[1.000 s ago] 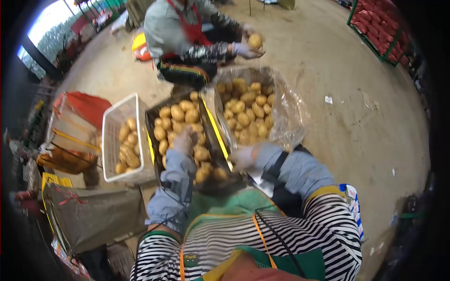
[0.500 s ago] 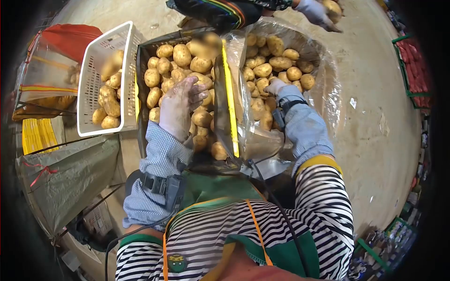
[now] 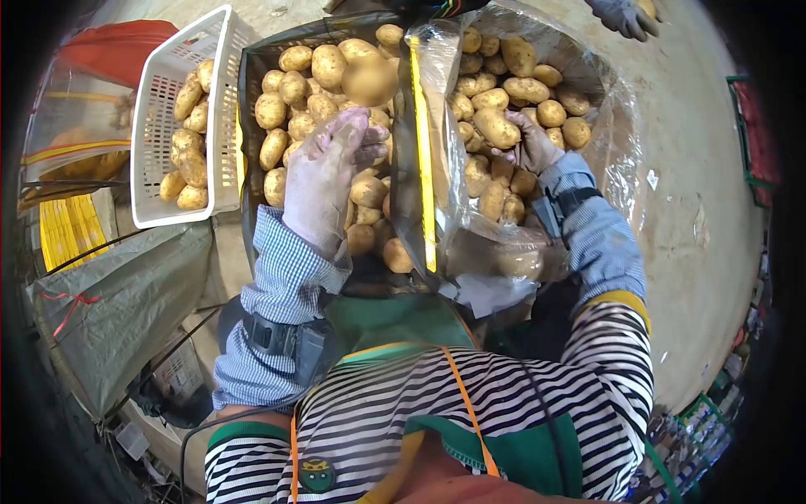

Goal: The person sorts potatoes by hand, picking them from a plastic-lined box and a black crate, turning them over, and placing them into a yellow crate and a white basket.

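Note:
My right hand (image 3: 535, 144) grips a potato (image 3: 497, 128) between thumb and fingers, over the right box (image 3: 617, 126), which is lined with clear plastic and filled with potatoes. Over the dark-lined left box (image 3: 403, 143) is my left hand (image 3: 329, 172), palm turned inward and fingers extended, with nothing gripped in it. Just beyond those fingertips a blurred potato (image 3: 369, 81) shows above the others. Many potatoes (image 3: 273, 147) lie in this left box, partly hidden behind my hand.
A white plastic crate (image 3: 227, 109) with several potatoes stands at the left. Yellow strips edge the boxes, one of them a divider (image 3: 422, 160). Another person's gloved hand (image 3: 625, 17) shows at the top right. A grey-green sheet (image 3: 126, 311) hangs at lower left.
My right hand has closed on a potato and raised it from the pile. My left hand stays over the left box. The other person's gloved hand has moved right and up.

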`<state>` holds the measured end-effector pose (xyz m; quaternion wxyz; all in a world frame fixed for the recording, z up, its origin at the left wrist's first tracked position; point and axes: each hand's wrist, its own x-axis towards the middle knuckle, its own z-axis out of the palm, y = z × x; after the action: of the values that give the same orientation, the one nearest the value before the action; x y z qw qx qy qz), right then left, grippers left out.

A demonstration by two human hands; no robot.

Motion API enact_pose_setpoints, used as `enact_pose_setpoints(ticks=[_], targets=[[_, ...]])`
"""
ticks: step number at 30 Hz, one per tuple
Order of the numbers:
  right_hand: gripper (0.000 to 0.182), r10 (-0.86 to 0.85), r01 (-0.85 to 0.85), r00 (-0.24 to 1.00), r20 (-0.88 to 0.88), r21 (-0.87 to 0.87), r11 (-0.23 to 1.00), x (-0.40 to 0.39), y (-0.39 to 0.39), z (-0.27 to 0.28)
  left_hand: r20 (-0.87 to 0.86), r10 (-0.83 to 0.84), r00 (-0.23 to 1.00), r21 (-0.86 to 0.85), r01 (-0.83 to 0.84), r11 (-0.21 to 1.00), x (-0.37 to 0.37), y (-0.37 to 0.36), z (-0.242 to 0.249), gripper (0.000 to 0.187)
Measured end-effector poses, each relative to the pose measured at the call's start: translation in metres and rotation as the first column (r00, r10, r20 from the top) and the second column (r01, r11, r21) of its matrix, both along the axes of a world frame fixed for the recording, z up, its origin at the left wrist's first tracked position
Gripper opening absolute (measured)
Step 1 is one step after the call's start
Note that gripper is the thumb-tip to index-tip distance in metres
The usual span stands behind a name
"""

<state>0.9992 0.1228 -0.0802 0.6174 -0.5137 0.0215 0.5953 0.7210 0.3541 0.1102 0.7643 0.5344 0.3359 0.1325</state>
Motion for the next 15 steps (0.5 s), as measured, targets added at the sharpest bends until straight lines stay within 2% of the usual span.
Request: enact_pose_setpoints(ticks=[2, 3, 5, 6, 7, 9, 10, 11, 12, 13, 14, 15], targets=[[0.058, -0.004, 0.036, 0.985, -0.172, 0.18, 0.983, -0.038, -0.001, 0.08, 0.033, -0.096, 0.995, 0.148, 0.09, 0.985, -0.001, -0.006, 0.001, 0.05], [0.06, -0.012, 0.072, 0.972, -0.235, 0.245, 0.967, -0.056, -0.002, 0.111, 0.048, -0.103, 0.994, 0.149, 0.094, 0.984, -0.002, -0.012, 0.005, 0.05], [0.07, 0.06, 0.075, 0.936, -0.346, 0.364, 0.928, -0.087, -0.006, 0.153, 0.065, -0.207, 0.976, 0.226, 0.188, 0.956, -0.001, -0.031, 0.012, 0.049], [0.072, 0.095, 0.089, 0.911, -0.402, 0.415, 0.905, -0.103, -0.009, 0.165, 0.109, -0.307, 0.945, 0.343, 0.254, 0.904, -0.003, -0.038, 0.006, 0.061], [0.073, 0.137, 0.104, 0.88, -0.455, 0.466, 0.879, -0.12, -0.01, 0.175, 0.116, -0.371, 0.921, 0.357, 0.31, 0.881, -0.006, -0.05, 0.021, 0.079], [0.072, 0.127, 0.156, 0.873, -0.472, 0.515, 0.843, -0.15, -0.007, 0.185, 0.18, -0.475, 0.862, 0.554, 0.31, 0.773, -0.01, -0.071, 0.023, 0.101], [0.07, -0.121, 0.27, 0.923, -0.365, 0.392, 0.879, -0.169, 0.003, 0.194, 0.181, -0.473, 0.862, 0.573, 0.298, 0.763, -0.013, -0.081, 0.026, 0.108], [0.068, -0.184, 0.289, 0.938, -0.295, 0.366, 0.885, -0.185, 0.004, 0.202, 0.182, -0.471, 0.863, 0.592, 0.286, 0.753, -0.015, -0.09, 0.026, 0.116], [0.066, -0.221, 0.314, 0.936, -0.273, 0.368, 0.875, -0.201, 0.005, 0.208, 0.315, -0.366, 0.876, 0.521, 0.163, 0.838, -0.013, -0.096, 0.013, 0.105], [0.064, -0.248, 0.343, 0.928, -0.278, 0.382, 0.858, -0.215, 0.004, 0.212, 0.315, -0.367, 0.875, 0.527, 0.16, 0.835, -0.017, -0.093, 0.025, 0.105], [0.062, -0.273, 0.373, 0.918, -0.288, 0.394, 0.84, -0.226, 0.003, 0.216, 0.244, -0.397, 0.885, 0.325, 0.311, 0.893, -0.021, -0.089, 0.038, 0.102], [0.06, -0.293, 0.399, 0.908, -0.301, 0.404, 0.823, -0.236, 0.002, 0.218, 0.179, -0.442, 0.879, 0.093, 0.432, 0.897, -0.022, -0.088, 0.046, 0.101]])
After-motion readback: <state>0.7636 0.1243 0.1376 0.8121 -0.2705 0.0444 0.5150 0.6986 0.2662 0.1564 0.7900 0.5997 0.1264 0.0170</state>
